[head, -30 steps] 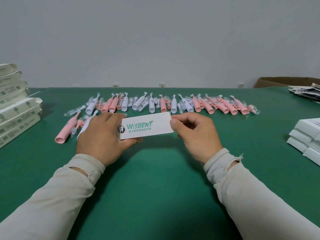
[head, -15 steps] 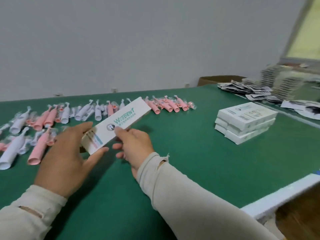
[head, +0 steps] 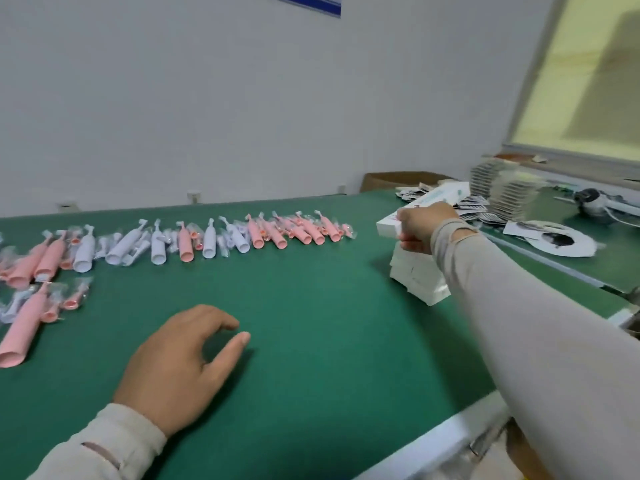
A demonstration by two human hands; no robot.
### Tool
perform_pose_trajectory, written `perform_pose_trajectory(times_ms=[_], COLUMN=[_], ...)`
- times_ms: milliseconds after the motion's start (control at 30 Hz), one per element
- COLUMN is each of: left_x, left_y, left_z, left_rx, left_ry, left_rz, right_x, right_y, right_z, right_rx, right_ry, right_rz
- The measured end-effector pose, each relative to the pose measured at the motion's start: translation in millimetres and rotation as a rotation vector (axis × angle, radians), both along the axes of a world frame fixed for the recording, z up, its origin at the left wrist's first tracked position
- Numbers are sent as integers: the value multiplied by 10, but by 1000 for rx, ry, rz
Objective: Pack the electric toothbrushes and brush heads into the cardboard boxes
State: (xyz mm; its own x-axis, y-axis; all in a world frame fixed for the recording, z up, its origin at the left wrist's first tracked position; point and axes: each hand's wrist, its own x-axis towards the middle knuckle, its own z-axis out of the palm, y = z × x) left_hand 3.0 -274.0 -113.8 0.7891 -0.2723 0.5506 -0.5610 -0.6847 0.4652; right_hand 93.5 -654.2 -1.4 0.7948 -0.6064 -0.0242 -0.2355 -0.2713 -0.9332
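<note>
— What fills the frame?

— A green desk (head: 311,306) against a pale wall, its white front edge cutting across the lower right corner. A person in beige sleeves works at it, arms spread wide.

— And the goods?

— A long row of pink and white electric toothbrushes (head: 194,242) runs parallel to the desk's far edge, from the left edge towards the middle, with small bagged brush heads (head: 74,301) scattered among them; more pink handles lie nearer the left edge. Near the right edge sits a stack of white cardboard boxes (head: 420,278).

— Where is the box being packed?

— On top of that stack: a white box (head: 389,226), blurred by motion, held at the far right. The right hand (head: 420,228) has its grip clenched round the box's near end, fingers curled over it.

— The other hand?

— The left hand (head: 187,362) rests near the desk's front edge, grip released and holding nothing, thumb and fingers loosely bent, fingertips touching the green surface.

— Anything beyond?

— Past the boxes, at the far right corner, printed leaflets (head: 474,206) lie in a loose heap, beside taller stacked cards (head: 502,192); a brown carton (head: 391,180) stands behind the far edge.
</note>
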Motion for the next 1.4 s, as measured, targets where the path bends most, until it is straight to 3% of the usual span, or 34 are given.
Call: perform_pose_trajectory(times_ms=[267,300,400,533,633,833,933,1000,1067,1167,1267,1400], left_x=[73,76,90,85,78,78,51,19,-26,-96,-231,-433], left_y=[45,44,55,67,73,97,129,142,192,366,692,1286], left_z=[-9,-11,-20,-10,-21,-59,-61,-29,8,41,59,64], left_rx=[-116,-120,-123,-123,-132,-131,-130,-153,-144,-38,60,143], left_ry=[-6,-5,-14,-20,-22,-13,-16,-11,-9,2,28,78], left_rz=[-5,-11,-15,-14,-4,12,22,42,99,219,360,556], right_x=[164,134,-2,-186,-237,-286,-371,-420,-512,-641,-612,-587], right_y=[-491,-466,-306,-99,-47,79,346,749,1364,2306,3015,3495], right_z=[-125,-114,-36,-59,-117,-172,-193,-305,-508,-847,-948,-985], right_rx=[-121,-198,-676,-1038,-1104,-1125,-1230,-1190,-986,-668,-336,-274], right_ry=[200,243,401,365,441,488,321,-14,-242,-265,-209,-280], right_rz=[2,-14,-90,-69,36,-105,-77,42,288,607,755,848])
